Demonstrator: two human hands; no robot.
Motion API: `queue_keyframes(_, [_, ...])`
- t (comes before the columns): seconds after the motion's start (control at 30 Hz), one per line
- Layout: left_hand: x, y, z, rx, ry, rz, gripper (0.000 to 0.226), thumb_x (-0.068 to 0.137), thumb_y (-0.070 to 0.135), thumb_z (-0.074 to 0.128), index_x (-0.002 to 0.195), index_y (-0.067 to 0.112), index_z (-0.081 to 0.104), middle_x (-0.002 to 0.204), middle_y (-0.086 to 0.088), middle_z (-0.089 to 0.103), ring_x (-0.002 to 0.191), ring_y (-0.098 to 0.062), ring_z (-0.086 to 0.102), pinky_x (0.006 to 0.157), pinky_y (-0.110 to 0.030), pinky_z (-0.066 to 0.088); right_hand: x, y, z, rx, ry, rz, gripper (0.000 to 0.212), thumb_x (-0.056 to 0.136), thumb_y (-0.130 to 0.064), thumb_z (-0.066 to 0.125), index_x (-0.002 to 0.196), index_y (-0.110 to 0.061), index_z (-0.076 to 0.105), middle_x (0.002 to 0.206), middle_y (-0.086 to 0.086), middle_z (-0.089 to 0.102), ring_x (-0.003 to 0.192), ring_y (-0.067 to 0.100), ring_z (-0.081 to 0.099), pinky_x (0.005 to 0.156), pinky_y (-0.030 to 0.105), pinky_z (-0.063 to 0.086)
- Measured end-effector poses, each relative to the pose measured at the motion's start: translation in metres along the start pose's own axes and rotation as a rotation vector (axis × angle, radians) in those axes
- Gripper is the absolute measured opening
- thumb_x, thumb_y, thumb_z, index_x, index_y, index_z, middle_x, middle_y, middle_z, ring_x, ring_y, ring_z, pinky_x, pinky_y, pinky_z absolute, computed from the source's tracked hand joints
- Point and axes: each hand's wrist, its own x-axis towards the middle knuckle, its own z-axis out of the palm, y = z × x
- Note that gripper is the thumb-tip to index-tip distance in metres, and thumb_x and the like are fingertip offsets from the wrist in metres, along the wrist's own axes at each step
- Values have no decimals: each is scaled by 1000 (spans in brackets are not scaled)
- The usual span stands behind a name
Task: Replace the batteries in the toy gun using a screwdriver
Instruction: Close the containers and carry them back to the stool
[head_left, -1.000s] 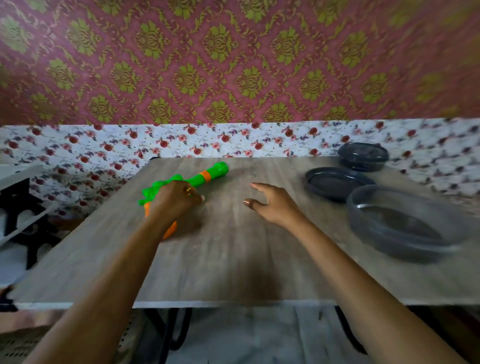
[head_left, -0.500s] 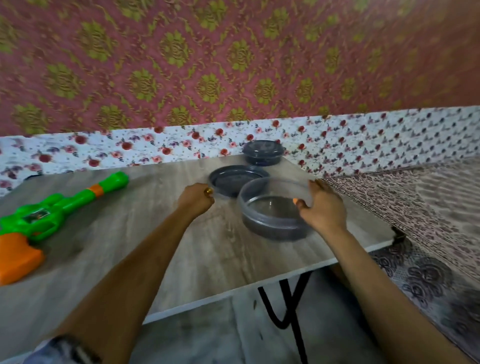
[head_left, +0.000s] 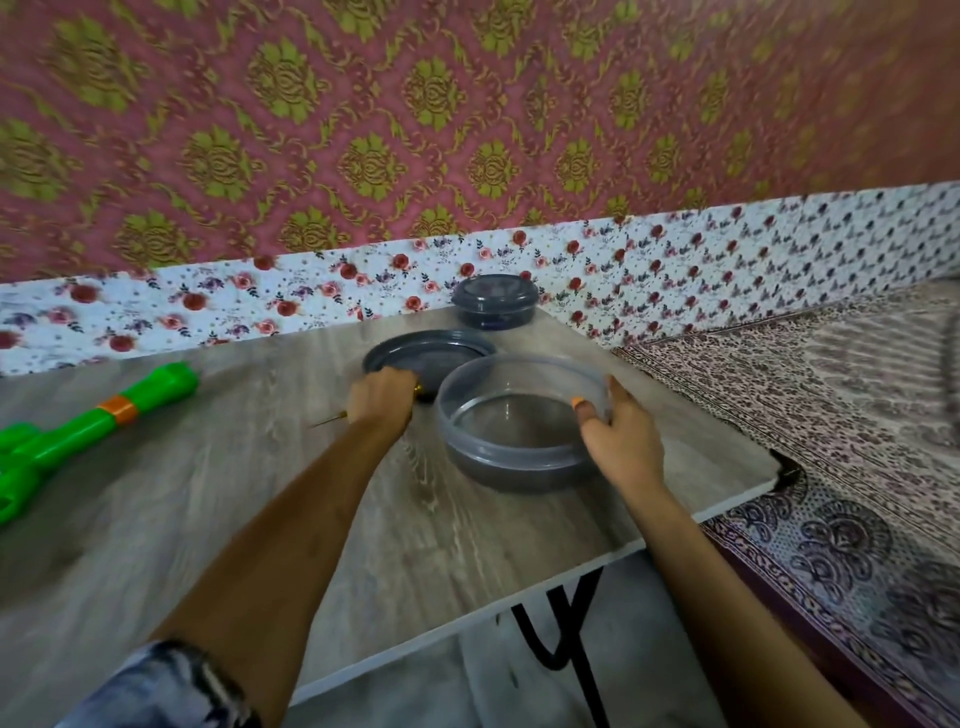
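Currently: L hand (head_left: 382, 405) curled round screwdriver (head_left: 326, 421), thin shaft poking out left, centre frame. R hand (head_left: 623, 441) grips rim of clear container (head_left: 519, 457), thumb inside. Toy gun (head_left: 93, 426) lies on tabletop (head_left: 234, 493) at left edge of frame, well apart from both hands. Loose lid (head_left: 415, 353) just behind L hand.

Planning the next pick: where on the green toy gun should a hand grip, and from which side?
Probably take the toy gun by its barrel, near the orange band, from above with fingers straddling it. It lies flat on the table; the barrel is a slim round tube with room either side, and the handle is cut off by the frame.
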Motion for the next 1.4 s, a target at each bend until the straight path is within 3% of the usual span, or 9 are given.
queue_keyframes(0.13, [-8, -20, -24, -105, 153, -76, 23, 98, 14, 47, 111, 7, 64, 102, -17, 68, 88, -33, 66, 79, -40, 55, -3, -8, 5, 7, -18, -16, 63, 92, -38, 46, 145, -11, 25, 149, 12, 35, 134, 31, 37, 108, 44, 34])
queue_keyframes(0.27, [-20, -40, -72, -290, 365, 21, 28, 96, 20, 50, 121, 11, 58, 94, -19, 68, 81, -35, 64, 69, -39, 51, -11, -18, 16, 15, -41, -37, 65, 93, -38, 46, 146, -9, 21, 149, 13, 33, 135, 31, 36, 108, 41, 32])
queue_keyframes(0.43, [-41, -56, -119, -851, 546, -65, 21, 95, 25, 54, 105, 8, 61, 81, -8, 59, 73, -23, 53, 69, -34, 43, -25, -38, 32, 43, -85, -61, 65, 93, -38, 47, 146, -10, 22, 150, 13, 32, 135, 32, 35, 109, 43, 33])
queue_keyframes(0.53, [-48, -64, -128, -1401, 481, -317, 18, 95, 22, 54, 79, 13, 53, 58, -4, 40, 47, -15, 35, 47, -23, 34, -32, -44, 36, 57, -78, -71, 63, 93, -34, 47, 146, -10, 22, 150, 12, 32, 134, 32, 36, 106, 42, 34])
queue_keyframes(0.63, [-54, -72, -122, -1655, 215, -636, 31, 96, 16, 53, 66, 15, 43, 46, 1, 36, 29, -5, 28, 30, -12, 22, -35, -45, 36, 59, -78, -54, 62, 94, -38, 43, 146, -12, 21, 151, 11, 29, 136, 31, 33, 107, 43, 32])
queue_keyframes(0.8, [-67, -80, -91, -1751, -118, -751, 30, 98, 14, 47, 68, 13, 45, 32, 6, 35, 23, -1, 25, 27, -9, 21, -36, -40, 35, 68, -70, -51, 68, 92, -53, 39, 146, -15, 24, 152, 8, 30, 138, 29, 31, 110, 45, 28])
queue_keyframes(1.07, [-68, -66, -72, -1379, -281, -622, 25, 92, 31, 59, 84, 7, 60, 79, -10, 63, 34, -4, 27, 32, -10, 27, -35, -39, 36, 131, -28, -34, 61, 93, -57, 28, 140, -20, 39, 141, 8, 46, 129, 29, 43, 105, 44, 34])
queue_keyframes(1.2, [-66, -49, -65, -1172, -251, -497, 20, 86, 24, 66, 80, 10, 53, 79, -11, 57, 46, -11, 30, 39, -18, 27, -28, -39, 28, 254, -15, 9, 53, 90, -59, 34, 106, -18, 64, 105, 6, 65, 102, 26, 59, 89, 39, 42])
queue_keyframes(1.4, [-66, -49, -64, -1118, -280, -453, 26, 87, 35, 64, 81, 11, 54, 89, -11, 58, 54, -13, 33, 48, -22, 31, -13, -48, 16, 463, -72, 93, 29, 83, -35, 56, 72, -9, 59, 73, 5, 58, 70, 19, 52, 69, 32, 42])
